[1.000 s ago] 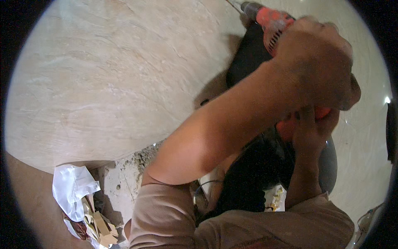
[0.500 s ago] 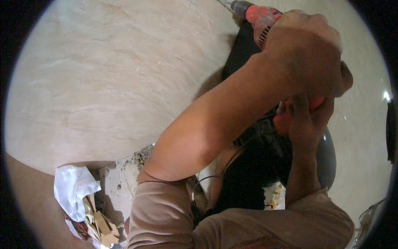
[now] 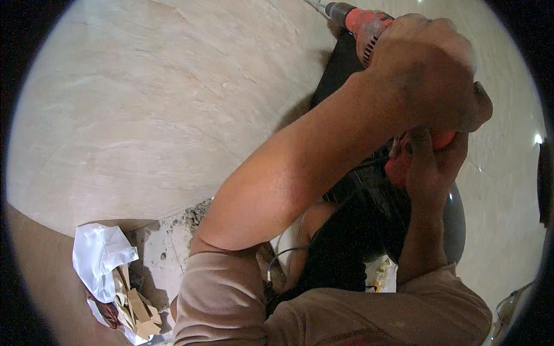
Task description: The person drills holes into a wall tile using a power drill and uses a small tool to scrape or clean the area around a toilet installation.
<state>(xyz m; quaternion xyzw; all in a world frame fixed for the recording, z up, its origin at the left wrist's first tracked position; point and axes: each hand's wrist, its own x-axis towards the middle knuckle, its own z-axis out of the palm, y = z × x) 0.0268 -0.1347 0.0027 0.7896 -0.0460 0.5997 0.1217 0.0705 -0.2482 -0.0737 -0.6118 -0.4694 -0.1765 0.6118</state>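
Observation:
A red power drill [image 3: 365, 29] with a dark chuck lies across the upper right, its thin bit pointing to the upper left along a pale marbled slab. Whether the bit touches the slab is unclear. My left hand [image 3: 427, 63] is closed over the rear of the drill's body, my left forearm crossing the middle of the view. Below it, my right hand [image 3: 435, 161] wraps round the red handle, fingers closed. The left hand hides much of the drill's back end.
The pale marbled slab [image 3: 144, 115] fills the left side. At the lower left lie a white plastic bag [image 3: 101, 254] and torn cardboard pieces [image 3: 141, 311], beside rubble [image 3: 196, 216]. A dark cable [image 3: 283, 252] loops below my left arm. A dark panel [image 3: 334, 72] stands behind the drill.
Both hands keep the same grip on the drill. The drill appears slightly further right and down, while the bag and cardboard sit slightly further left in view.

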